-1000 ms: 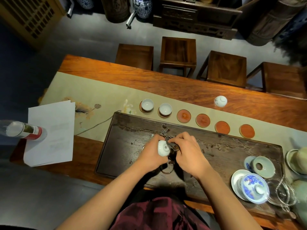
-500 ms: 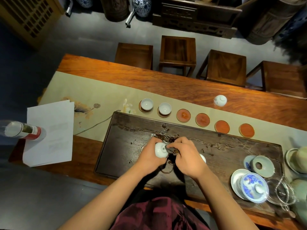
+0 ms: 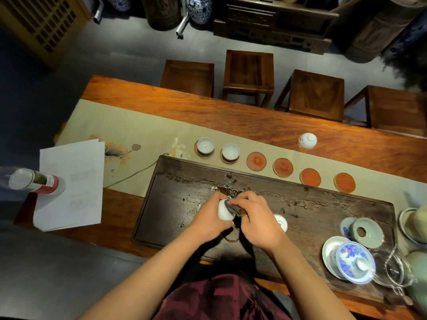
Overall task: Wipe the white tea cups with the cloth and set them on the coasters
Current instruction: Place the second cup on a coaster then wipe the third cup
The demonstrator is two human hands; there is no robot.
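- Cup in work [image 3: 223,210]: white, tipped on its side over the middle of the dark tea tray [image 3: 175,181], mouth turned toward my right hand so the cloth can get inside.
- Left hand [image 3: 209,219]: fingers wrapped tight round the cup body, acting as the clamp so it doesn't spin away.
- Right hand [image 3: 256,219]: closed on the dark cloth [image 3: 235,207], pressing it into the cup at the rim. Wiping step, not placing yet.
- Next cup [image 3: 280,221]: sits on the tray just right of my right hand, partly hidden. Queued.
- Coasters: two leftmost already carry upright cups [image 3: 205,145] [image 3: 230,150]; four red ones free, nearest being [image 3: 256,161]. Filling left to right, so that's my guess for this cup.
- One more white cup [image 3: 307,140] sits upside down on the bare table [image 3: 254,116] beyond the runner, well apart from the row.
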